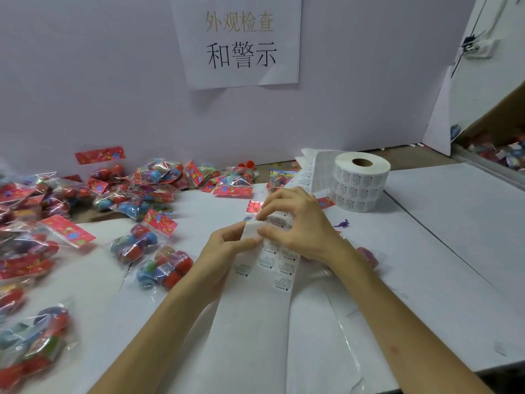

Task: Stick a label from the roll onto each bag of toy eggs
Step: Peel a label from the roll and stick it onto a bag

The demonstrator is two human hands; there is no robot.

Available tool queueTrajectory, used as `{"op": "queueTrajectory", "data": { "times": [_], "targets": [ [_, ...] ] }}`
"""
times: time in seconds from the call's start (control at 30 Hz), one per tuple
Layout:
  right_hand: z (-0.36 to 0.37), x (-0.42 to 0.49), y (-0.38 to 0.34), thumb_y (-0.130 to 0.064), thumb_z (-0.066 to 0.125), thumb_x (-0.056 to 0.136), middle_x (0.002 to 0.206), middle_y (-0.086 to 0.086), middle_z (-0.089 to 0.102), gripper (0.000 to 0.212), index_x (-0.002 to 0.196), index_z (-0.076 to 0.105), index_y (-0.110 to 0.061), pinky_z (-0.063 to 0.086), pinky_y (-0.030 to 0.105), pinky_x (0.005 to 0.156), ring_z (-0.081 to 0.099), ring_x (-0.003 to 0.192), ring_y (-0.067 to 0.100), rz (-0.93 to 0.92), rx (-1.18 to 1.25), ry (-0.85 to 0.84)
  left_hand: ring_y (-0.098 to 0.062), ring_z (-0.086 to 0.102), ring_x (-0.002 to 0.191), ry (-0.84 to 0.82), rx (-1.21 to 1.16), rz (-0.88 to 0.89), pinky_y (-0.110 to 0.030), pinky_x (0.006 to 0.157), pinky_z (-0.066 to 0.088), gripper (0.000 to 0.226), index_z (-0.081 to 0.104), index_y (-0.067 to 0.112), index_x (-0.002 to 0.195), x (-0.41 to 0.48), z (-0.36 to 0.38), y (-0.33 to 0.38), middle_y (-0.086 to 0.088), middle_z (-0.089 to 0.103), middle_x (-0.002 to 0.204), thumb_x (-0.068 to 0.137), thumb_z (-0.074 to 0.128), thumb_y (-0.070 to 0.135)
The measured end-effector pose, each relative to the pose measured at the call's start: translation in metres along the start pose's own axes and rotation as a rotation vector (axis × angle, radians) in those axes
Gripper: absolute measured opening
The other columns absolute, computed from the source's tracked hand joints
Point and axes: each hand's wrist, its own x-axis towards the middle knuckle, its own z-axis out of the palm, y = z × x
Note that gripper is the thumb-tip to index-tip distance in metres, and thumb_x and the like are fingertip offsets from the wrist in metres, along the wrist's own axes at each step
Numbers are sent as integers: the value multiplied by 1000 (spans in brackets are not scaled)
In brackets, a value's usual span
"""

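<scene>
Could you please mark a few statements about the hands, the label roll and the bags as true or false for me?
1. The left hand and the right hand both hold the label strip. True.
2. The label roll lies left of the hands. False: the label roll stands on end to their right, farther back.
3. Most bags of toy eggs are piled on the left of the table. True.
4. The paper sign lies flat on the table. False: the paper sign hangs on the wall.
5. A small purple toy lies right of the right hand. True.
</scene>
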Motion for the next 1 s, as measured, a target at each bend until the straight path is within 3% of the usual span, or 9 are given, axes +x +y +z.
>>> {"op": "queueTrajectory", "data": {
  "times": [0.33,0.47,0.6,0.67,0.73,0.8,0.93,1.0],
  "targets": [
    [1,0,-2,-22,83,83,101,-10,69,7,86,81,-17,36,43,102,53,105,9,22,67,21,-34,73,98,16,6,19,-40,80,59,28,75,13,118,1,1,-4,-20,75,112,96,61,1],
    [0,0,-1,-18,80,85,97,-13,69,3,82,79,-17,36,45,102,54,104,11,41,69,17,-35,74,95,0,13,21,-37,75,61,26,73,8,119,1,3,-3,-22,75,112,96,62,1],
    [-1,0,1,-18,79,84,92,-18,66,7,78,78,-21,40,45,100,56,104,12,70,71,20,-41,73,100,-11,81,5,-48,83,59,26,72,11,121,1,3,-3,-19,75,113,97,64,5],
    [0,1,4,-17,78,85,90,-18,67,6,80,78,-21,44,35,97,57,100,8,84,73,27,-42,73,99,-9,110,7,-51,85,59,26,73,12,120,1,2,-3,-17,76,113,96,66,5],
    [0,2,6,-17,77,86,86,-17,68,6,82,78,-21,45,11,82,60,92,0,126,120,54,-41,74,99,-32,133,-4,-50,85,61,27,75,13,119,0,3,-4,-14,76,114,95,67,4],
    [-2,2,8,-18,76,88,83,-17,69,5,84,77,-22,45,5,72,62,87,-1,171,153,79,-41,74,100,-75,151,-12,-50,86,61,28,75,15,119,0,5,-5,-13,76,116,95,68,3],
    [-11,1,10,-22,77,88,86,-15,70,2,88,77,-20,46,11,75,62,88,1,131,183,57,-40,74,100,-84,144,-9,-47,84,62,29,74,15,120,0,6,-3,-13,76,116,95,68,4],
    [-13,0,9,-29,81,84,95,-17,68,10,92,77,-24,44,20,87,58,98,3,97,138,-18,-39,74,100,-93,112,-13,-40,78,62,29,74,16,121,-1,4,-1,-14,76,116,96,66,4]
  ]
}}
